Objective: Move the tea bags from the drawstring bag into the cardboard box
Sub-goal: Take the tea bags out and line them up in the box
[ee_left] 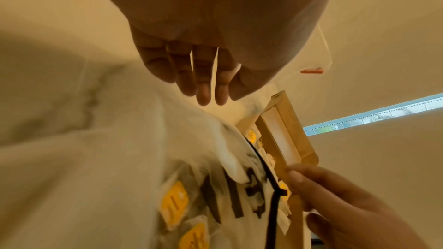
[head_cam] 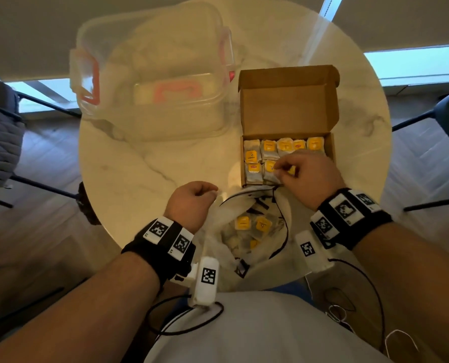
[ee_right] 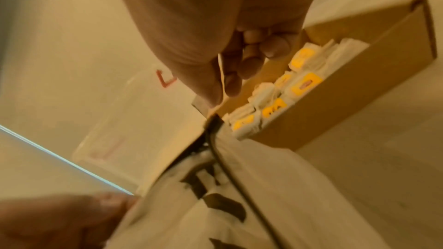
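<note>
Drawstring bag mouth toward cardboard box, rim in left grip; tea bag in right grip's pinch.

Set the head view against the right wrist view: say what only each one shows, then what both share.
Head only: the whole round table, the loose tea bags inside the drawstring bag, and the marker wristbands. Right wrist only: the underside of the right hand, fingers curled. Both: the cardboard box, its packed tea bags, the bag's black print, the left hand holding the bag's rim, and the clear container with red clips.
</note>
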### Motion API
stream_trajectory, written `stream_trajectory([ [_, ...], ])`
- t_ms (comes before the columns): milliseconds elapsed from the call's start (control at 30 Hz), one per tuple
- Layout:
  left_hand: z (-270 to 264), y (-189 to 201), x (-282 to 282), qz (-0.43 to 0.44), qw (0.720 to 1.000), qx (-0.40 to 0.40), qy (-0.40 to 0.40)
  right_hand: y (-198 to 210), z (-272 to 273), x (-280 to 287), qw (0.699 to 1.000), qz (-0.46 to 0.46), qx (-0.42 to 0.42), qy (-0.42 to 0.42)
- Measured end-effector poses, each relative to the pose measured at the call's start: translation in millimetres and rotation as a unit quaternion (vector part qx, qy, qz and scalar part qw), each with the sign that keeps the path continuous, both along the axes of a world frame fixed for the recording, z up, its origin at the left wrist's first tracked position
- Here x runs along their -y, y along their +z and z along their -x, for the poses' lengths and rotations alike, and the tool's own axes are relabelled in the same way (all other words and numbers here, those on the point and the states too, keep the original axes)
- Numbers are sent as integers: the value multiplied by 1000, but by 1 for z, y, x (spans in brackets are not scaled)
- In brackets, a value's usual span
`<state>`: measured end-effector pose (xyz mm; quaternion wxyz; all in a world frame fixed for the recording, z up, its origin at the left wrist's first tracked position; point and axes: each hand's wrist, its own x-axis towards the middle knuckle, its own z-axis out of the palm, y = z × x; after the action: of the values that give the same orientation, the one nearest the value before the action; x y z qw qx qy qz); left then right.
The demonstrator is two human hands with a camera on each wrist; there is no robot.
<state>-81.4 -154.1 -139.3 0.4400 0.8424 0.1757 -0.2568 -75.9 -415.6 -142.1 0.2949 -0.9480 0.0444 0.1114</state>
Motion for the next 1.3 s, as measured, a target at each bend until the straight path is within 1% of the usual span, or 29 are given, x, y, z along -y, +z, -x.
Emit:
stream_trajectory([
  [67, 6, 3, -16, 8, 999, -37, -17, 15, 18, 3, 999, -11, 41, -17],
  [133, 11, 8, -29, 24, 995, -96, -23, 23, 44, 4, 998, -16, 40, -46],
  [233, 11, 19, -43, 69, 972, -225, -20, 18, 82, -3, 997, -16, -10, -74],
  [300, 10, 24, -48, 81, 951, -295, -52, 8, 98, -13, 990, -45, -78, -107],
  [367, 10, 27, -50, 102, 935, -332, -79, -1, 107, -27, 977, -82, -135, -141],
  [467, 9, 26, -53, 180, 910, -358, -104, -6, 112, -48, 971, -83, -159, -159],
  [500, 8, 25, -53, 205, 904, -359, -108, -8, 113, -54, 972, -76, -166, -151],
  [533, 8, 24, -53, 222, 906, -346, -106, -8, 115, -59, 973, -66, -175, -137],
  [600, 9, 22, -52, 232, 927, -286, -71, -6, 117, -67, 975, -43, -180, -121],
  [667, 11, 20, -56, 202, 954, -221, -30, 0, 120, -72, 983, -26, -128, -131],
  [733, 11, 18, -63, 138, 971, -191, -33, 8, 122, -76, 990, -32, -48, -129],
  [767, 11, 17, -67, 106, 972, -202, -51, 10, 122, -79, 992, -40, -23, -114],
  [800, 11, 17, -70, 85, 966, -230, -75, 11, 122, -83, 995, -47, -10, -92],
  [867, 15, 16, -72, 76, 945, -292, -126, 6, 121, -94, 997, -47, -28, -50],
  [900, 18, 15, -71, 83, 938, -304, -142, 2, 120, -100, 998, -38, -49, -34],
  [1000, 21, 5, -59, 95, 942, -277, -160, -10, 118, -115, 995, -10, -103, 7],
  [1100, 21, -4, -48, 85, 954, -249, -141, -20, 114, -126, 994, 15, -107, 33],
  [1200, 22, -10, -44, 82, 963, -239, -97, -23, 111, -129, 995, 17, -97, 24],
  [1300, 24, -15, -45, 135, 955, -265, -12, -20, 109, -125, 996, -24, -81, -6],
])
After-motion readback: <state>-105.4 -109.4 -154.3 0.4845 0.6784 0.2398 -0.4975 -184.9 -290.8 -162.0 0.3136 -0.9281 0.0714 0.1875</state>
